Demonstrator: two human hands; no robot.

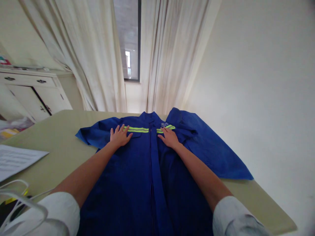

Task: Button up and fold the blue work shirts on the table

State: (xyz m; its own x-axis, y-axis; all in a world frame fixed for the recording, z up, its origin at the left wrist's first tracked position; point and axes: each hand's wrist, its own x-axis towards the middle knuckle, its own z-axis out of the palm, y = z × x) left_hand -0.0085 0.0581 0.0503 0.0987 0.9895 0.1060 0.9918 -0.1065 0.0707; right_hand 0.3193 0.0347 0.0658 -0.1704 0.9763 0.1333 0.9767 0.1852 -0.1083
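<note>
A blue work jacket point(135, 170) with yellow-green reflective stripes lies front up across the table, its collar pointing to the far edge. On the left chest, by the stripe and a pocket flap, my left hand point(120, 137) rests flat with fingers spread. My right hand point(169, 137) lies open on the other chest side, just below a small printed logo, its fingertips touching the stripe. One sleeve is bunched at the left; the other spreads out toward the right table edge. The jacket's lower part runs out of view between my forearms.
The pale green table point(66, 131) carries a printed paper sheet point(19, 160) at left and white cables point(24, 200) near the front left corner. Behind it hang cream curtains point(98, 59) around a window. A white cabinet point(36, 88) stands back left; a wall borders the right.
</note>
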